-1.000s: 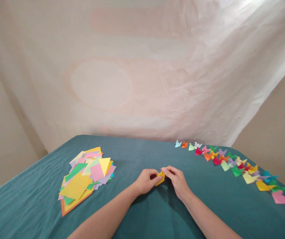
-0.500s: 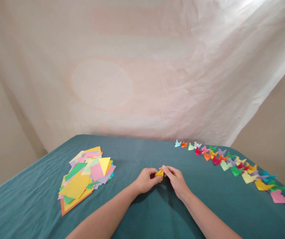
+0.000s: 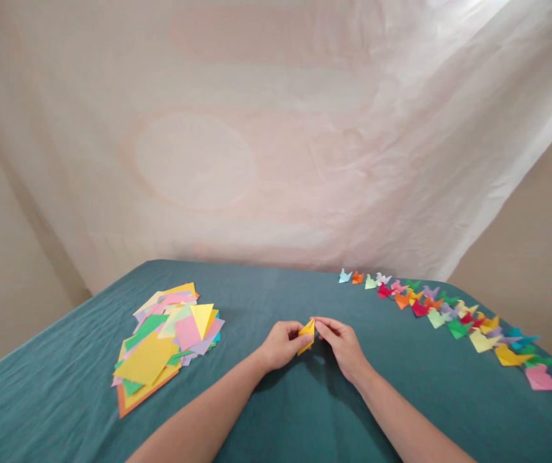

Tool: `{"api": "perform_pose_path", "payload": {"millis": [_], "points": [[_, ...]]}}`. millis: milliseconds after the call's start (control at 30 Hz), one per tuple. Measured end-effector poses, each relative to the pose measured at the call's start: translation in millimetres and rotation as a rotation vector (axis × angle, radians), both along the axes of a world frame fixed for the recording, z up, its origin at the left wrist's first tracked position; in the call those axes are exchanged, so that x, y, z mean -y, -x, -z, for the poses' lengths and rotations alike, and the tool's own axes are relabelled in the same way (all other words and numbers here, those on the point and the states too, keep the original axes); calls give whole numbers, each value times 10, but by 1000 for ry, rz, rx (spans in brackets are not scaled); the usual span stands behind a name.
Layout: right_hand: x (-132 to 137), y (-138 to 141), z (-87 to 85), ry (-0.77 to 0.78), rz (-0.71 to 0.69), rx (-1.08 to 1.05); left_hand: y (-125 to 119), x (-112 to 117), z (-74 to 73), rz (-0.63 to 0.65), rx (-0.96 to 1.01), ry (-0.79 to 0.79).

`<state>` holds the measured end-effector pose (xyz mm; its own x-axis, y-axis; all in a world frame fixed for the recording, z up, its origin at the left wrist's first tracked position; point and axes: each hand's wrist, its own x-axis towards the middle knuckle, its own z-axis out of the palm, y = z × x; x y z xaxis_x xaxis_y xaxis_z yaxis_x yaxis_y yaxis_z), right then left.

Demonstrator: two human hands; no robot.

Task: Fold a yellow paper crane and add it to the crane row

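A small yellow piece of folded origami paper is held just above the table, in front of me. My left hand is closed on its left side, thumb lying across the near face. With thumb and fingertips, my right hand pinches its upper right point. The paper is a narrow diamond shape with a crease or slit near the top; its far side is hidden by my left fingers.
A loose pile of coloured paper sheets lies to the left. Rows of folded paper birds run along the right side of the teal-covered table. Behind the table hangs a pale cloth.
The yellow paper has shifted slightly left and turned a little, showing more of its face. My right fingers have moved slightly left at its upper tip.
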<state>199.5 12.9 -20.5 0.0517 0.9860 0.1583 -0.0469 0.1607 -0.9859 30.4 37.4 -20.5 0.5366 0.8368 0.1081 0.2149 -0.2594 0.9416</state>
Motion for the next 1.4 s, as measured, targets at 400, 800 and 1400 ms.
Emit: {"api": "perform_pose_path", "payload": {"millis": [400,800,1400], "points": [[-4,6,22,-28,17,11,2,10,-17,13,11,32],[-28,-11,96,-125,12,91,-5,21,-46,20,26,42],[29,18,1,-256,99,313,-21,16,-65,-16,27,30]]}}
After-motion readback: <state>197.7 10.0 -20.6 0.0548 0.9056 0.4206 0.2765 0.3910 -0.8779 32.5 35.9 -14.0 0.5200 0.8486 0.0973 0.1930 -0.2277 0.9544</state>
